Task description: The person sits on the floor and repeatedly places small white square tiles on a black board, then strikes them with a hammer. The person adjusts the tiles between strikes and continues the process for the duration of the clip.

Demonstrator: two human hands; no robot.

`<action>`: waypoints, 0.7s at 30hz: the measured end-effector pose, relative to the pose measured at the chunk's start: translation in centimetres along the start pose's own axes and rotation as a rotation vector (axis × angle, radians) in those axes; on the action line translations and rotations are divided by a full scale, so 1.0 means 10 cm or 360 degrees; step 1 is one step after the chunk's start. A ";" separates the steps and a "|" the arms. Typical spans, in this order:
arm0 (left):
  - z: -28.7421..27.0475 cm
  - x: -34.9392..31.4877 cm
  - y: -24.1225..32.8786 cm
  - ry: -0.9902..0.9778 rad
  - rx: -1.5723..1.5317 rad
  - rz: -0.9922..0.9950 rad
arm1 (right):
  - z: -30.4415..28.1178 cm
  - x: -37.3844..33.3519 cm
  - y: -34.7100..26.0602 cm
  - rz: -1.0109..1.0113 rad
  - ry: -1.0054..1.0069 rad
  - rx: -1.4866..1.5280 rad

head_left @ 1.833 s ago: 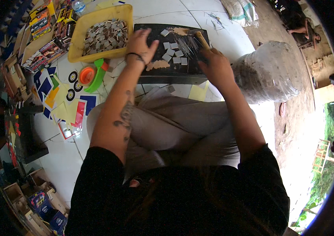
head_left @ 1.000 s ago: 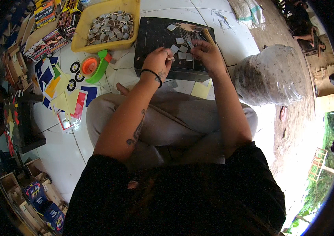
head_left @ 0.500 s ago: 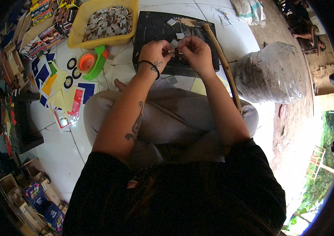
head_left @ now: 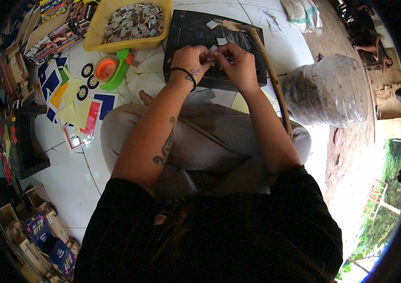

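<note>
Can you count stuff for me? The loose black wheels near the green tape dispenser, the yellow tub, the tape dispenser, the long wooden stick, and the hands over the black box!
Loose black wheels: 3
Yellow tub: 1
Green tape dispenser: 1
Long wooden stick: 1
Hands: 2, a left hand and a right hand
Total: 8

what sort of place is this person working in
Probably a small, informal craft workshop, perhaps making toys: a yellow tub of small square pieces and loose wheels beside coloured cutouts sit on the tiled floor. It seems open to greenery at right.
</note>
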State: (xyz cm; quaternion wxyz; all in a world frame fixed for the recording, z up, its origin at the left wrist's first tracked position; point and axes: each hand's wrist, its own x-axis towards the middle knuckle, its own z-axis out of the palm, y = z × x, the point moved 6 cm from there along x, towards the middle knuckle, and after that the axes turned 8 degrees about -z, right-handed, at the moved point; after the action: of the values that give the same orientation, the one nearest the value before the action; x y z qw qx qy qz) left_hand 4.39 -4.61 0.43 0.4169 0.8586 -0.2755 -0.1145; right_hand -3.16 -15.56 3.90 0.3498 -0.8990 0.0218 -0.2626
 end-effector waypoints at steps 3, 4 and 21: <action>-0.01 0.00 0.01 0.0009 0.0043 0.0073 | 0.01 0.00 0.00 0.0005 -0.0019 -0.0014; -0.01 0.00 0.01 0.0015 0.0049 0.0072 | 0.01 0.00 -0.01 -0.0001 -0.0021 0.0000; 0.00 -0.04 0.08 0.0109 -0.0188 0.0321 | -0.34 -0.03 -0.25 -0.0307 0.0009 -0.1017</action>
State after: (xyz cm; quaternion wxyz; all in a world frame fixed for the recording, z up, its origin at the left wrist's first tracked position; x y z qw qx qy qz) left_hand 3.75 -4.74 1.03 0.4855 0.8038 -0.3388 -0.0586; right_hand -5.40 -15.71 7.41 0.0237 -0.9605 0.0189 -0.2768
